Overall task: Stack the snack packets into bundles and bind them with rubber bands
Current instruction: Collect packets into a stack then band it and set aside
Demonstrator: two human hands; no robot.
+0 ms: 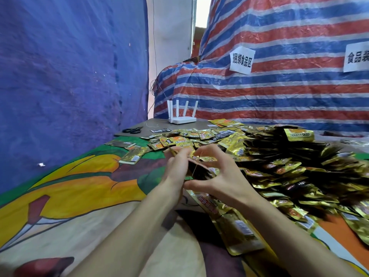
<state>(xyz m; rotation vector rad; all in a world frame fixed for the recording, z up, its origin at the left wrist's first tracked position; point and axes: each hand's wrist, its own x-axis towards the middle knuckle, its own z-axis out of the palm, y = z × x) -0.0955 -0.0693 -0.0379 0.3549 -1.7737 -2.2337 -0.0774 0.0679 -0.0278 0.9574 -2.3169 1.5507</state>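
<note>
Left hand [175, 166] pinches the rubber band [196, 165], right hand [219, 177] grips the bundle [202, 171] beside the loose pile [289, 166]; seating it mid-bundle seems best.

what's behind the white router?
Behind the white router hangs the red-blue-white striped tarp, with a thin tangled wire at its left edge. Whatever the tarp drapes over is covered, so unseen.

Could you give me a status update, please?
Left hand and right hand both grip small dark stack of foil snack packets. Thin yellow rubber band stretched across it. Loose gold packet heap close right.
</note>
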